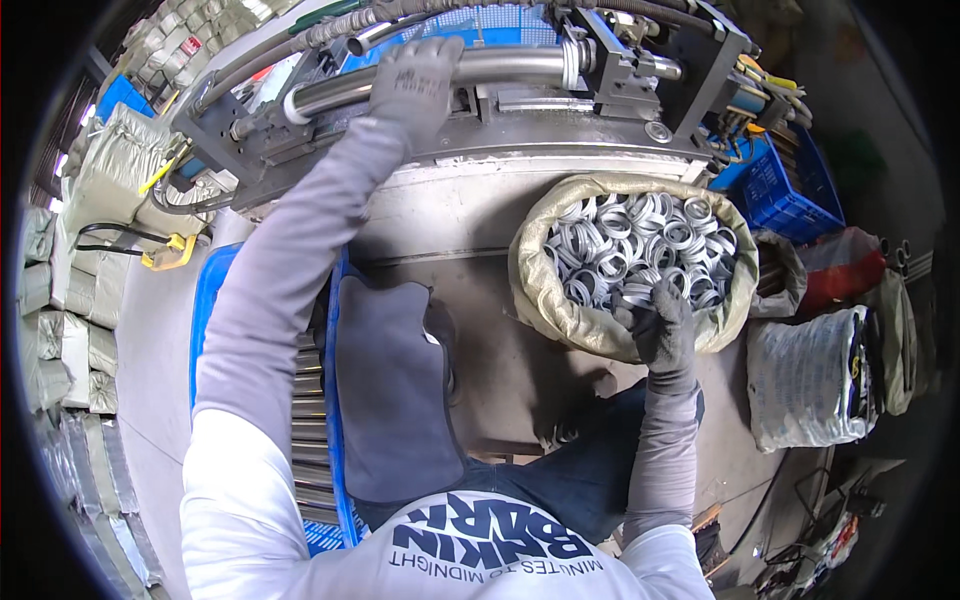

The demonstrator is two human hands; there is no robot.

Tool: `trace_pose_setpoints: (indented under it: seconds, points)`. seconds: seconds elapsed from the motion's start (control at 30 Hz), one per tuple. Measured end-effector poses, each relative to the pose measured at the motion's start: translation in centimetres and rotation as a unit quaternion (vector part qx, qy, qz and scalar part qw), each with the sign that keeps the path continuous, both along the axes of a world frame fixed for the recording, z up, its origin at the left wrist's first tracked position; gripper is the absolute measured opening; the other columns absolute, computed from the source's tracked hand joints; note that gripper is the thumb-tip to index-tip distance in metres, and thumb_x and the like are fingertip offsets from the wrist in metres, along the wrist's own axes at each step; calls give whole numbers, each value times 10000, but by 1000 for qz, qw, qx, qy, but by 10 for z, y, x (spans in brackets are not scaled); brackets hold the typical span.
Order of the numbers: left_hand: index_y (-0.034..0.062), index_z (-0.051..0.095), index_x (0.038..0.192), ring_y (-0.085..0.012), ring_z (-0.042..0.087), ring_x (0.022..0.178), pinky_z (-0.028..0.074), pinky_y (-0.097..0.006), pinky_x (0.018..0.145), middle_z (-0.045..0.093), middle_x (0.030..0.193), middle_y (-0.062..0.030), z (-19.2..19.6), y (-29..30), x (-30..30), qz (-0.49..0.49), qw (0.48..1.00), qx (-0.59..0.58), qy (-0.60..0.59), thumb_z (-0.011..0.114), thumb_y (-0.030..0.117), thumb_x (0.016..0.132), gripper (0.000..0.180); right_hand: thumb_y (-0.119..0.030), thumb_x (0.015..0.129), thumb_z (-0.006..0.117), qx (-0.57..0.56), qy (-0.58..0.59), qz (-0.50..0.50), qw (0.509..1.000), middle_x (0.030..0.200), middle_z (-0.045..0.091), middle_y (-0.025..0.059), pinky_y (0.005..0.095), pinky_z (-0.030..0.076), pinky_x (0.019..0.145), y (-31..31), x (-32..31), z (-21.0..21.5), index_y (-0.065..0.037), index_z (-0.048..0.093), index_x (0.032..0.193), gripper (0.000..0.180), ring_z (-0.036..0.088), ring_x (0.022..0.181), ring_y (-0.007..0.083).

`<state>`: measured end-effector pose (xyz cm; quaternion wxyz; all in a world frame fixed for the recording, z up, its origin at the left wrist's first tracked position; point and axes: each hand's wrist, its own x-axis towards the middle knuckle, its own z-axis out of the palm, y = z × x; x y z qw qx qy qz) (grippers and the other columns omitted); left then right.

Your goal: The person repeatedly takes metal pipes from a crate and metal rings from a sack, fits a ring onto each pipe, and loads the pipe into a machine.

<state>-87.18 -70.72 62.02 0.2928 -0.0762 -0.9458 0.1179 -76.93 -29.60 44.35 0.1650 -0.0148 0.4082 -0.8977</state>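
My left hand point(417, 88), in a grey glove, reaches forward and lies wrapped over a shiny metal tube point(515, 66). That tube sits lengthwise in a bench machine point(450, 138), with a pale ring near each end. At the right, my gloved right hand point(664, 332) is at the near rim of a woven sack point(535, 285) full of silvery metal rings point(612, 262). Its fingers are curled around a ring at the near side of the heap; the glove partly hides that ring.
Left of the grey chair point(390, 390), a blue crate point(341, 440) holds several metal tubes. Another blue crate point(800, 205) stands beyond the sack. A white packed bag point(808, 380) is on the right. Wrapped bundles point(90, 350) are stacked along the left.
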Motion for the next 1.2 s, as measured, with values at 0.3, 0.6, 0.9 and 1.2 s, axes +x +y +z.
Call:
trace_pose_setpoints:
  seconds: [0.3, 0.6, 0.9, 1.2]
  points:
    - [115, 535, 1447, -321, 577, 1394, 331, -567, 1235, 622, 1448, -163, -26, -49, -111, 110, 982, -36, -149, 727, 243, 951, 546, -536, 1107, 510, 180, -4, 65, 981, 1053, 715, 119, 277, 555, 724, -32, 5, 31, 0, 576, 1473, 652, 677, 798, 182]
    - [117, 561, 1495, -346, 632, 1288, 483, -459, 1117, 674, 1358, -180, -44, -122, 96, -145, 980, 93, -103, 673, 234, 940, 579, -332, 1060, 611, 198, 101, -40, 974, 1523, 526, 116, 490, 517, 1116, -2, 2, 13, -2, 463, 1575, 629, 587, 1295, 277]
    - [112, 602, 1421, -340, 615, 1283, 478, -488, 1099, 644, 1367, -135, -230, -288, 411, 166, 941, 97, -280, 715, 185, 880, 558, -118, 931, 790, 610, 495, -132, 605, 1331, 691, 180, 364, 572, 1013, -23, 10, 6, 59, 441, 1506, 695, 713, 1139, 241]
    - [51, 493, 1469, -327, 637, 1253, 530, -488, 1014, 604, 1403, -156, -277, -355, 363, 382, 900, 13, -211, 645, 167, 938, 564, 112, 865, 745, 398, 430, -78, 807, 1413, 651, 166, 329, 618, 926, -71, 37, 7, 15, 359, 1601, 837, 692, 1173, 234]
